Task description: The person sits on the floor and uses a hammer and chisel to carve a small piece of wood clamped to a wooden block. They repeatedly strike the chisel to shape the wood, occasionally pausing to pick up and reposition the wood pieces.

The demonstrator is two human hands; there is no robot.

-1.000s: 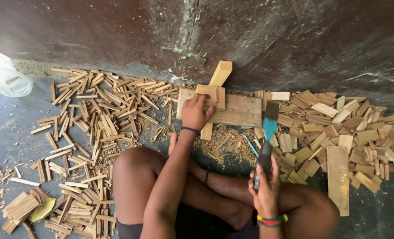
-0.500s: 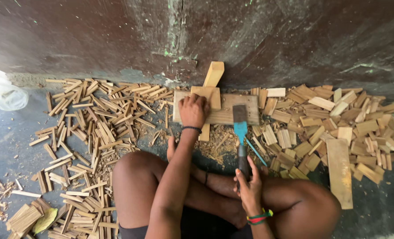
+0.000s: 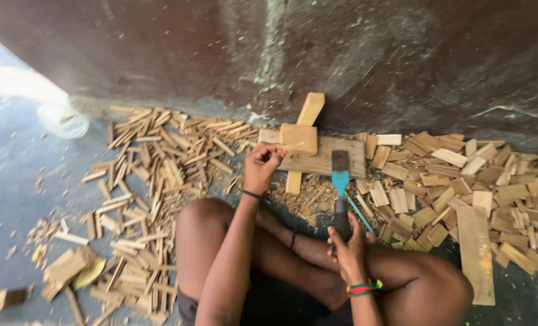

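Chisel (image 3: 340, 181) lower, nearer the block (image 3: 321, 156).

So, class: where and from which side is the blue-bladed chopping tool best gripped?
Grip the dark handle at the near end, as the right hand does, coming from the person's side. The chopping tool points away, its blade end toward the wooden block, so the handle is the end clear of the blade, probably the safest hold.

The chisel (image 3: 340, 181) is showing a bright blue shaft, a dark grey blade and a black handle. The wooden block (image 3: 321, 156) and scattered sticks (image 3: 160, 163) are showing pale tan. The wristband (image 3: 363, 288) is showing red, green and yellow stripes.
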